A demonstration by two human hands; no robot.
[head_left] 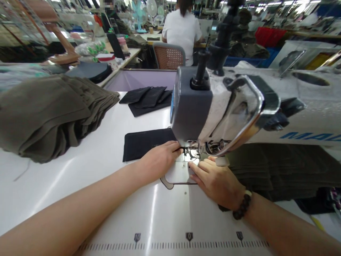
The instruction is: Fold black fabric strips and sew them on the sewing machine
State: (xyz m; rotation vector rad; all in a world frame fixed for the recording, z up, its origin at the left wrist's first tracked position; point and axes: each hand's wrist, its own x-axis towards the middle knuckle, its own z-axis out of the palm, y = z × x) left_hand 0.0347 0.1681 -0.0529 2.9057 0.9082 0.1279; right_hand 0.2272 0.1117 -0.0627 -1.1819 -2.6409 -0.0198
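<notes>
My left hand lies at the near right edge of a flat black fabric piece, its fingers closed on the fabric close to the presser foot of a sewing machine. My right hand rests to the right of the metal needle plate, fingers bent and drawn together. What those fingertips hold, if anything, I cannot make out. A dark bit of material shows under the right wrist, which wears a beaded bracelet.
A tall pile of olive-brown fabric pieces stands at the left. Several black pieces lie behind the machine head. More olive fabric is stacked under the machine arm. A ruler strip runs along the front. A person in white sits ahead.
</notes>
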